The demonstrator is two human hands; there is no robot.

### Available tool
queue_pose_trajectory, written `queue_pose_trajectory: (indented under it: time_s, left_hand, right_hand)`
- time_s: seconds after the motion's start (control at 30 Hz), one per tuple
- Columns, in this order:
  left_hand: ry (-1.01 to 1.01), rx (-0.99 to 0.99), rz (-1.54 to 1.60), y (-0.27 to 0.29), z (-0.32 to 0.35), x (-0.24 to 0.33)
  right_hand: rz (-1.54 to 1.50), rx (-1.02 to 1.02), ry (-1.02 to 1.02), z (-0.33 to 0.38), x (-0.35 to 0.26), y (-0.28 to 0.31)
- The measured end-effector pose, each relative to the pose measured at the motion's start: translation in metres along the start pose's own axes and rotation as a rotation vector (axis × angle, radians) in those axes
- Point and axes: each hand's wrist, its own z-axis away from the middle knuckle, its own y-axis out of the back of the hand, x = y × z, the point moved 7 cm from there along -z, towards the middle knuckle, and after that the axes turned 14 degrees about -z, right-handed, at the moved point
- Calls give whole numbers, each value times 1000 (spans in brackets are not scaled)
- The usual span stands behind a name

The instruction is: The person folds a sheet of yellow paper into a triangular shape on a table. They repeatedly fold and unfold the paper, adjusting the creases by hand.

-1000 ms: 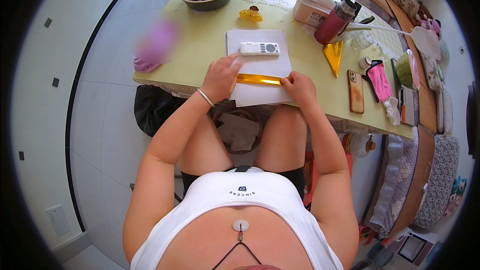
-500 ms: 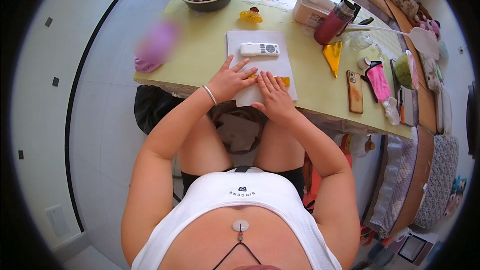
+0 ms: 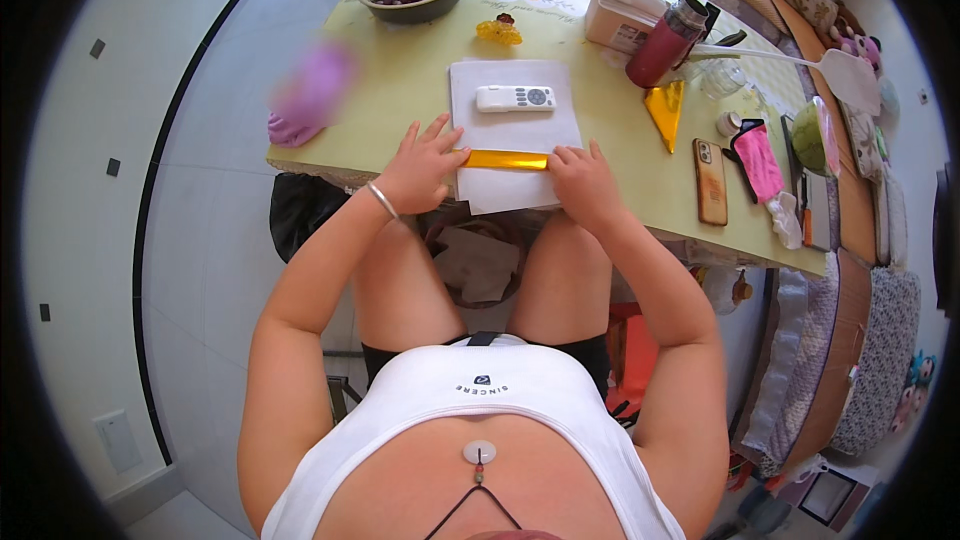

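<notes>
A strip of shiny gold paper (image 3: 506, 160), folded long and narrow, lies across white paper sheets (image 3: 515, 193) at the near table edge. My left hand (image 3: 418, 170) is at its left end, the end pinched low between thumb and forefinger while other fingers stretch out. At the opposite end, my right hand (image 3: 584, 180) has its fingers curled in and closed on the strip. Just beyond the strip, a white remote control (image 3: 515, 98) rests on the sheets.
A triangular gold paper piece (image 3: 665, 115), a red flask (image 3: 667, 42) and a phone (image 3: 711, 183) are to the right. Farther off sit a yellow ornament (image 3: 499, 31) and a basket of dark round fruit (image 3: 414, 8). A purple item (image 3: 295, 128) is at left.
My hands, which lay flat together over the gold strip, have moved apart to its two ends. Its middle is now uncovered, and the right fingers have curled in.
</notes>
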Motion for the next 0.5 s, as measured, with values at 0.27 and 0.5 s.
queue_pose_trajectory:
  time_s: [0.27, 0.5]
  left_hand:
    - [-119, 419, -74, 26, -62, 69]
    - [137, 364, -120, 25, -93, 65]
  right_hand:
    - [159, -141, 69, -19, 5, -22]
    - [-618, 292, -271, -24, 40, 29]
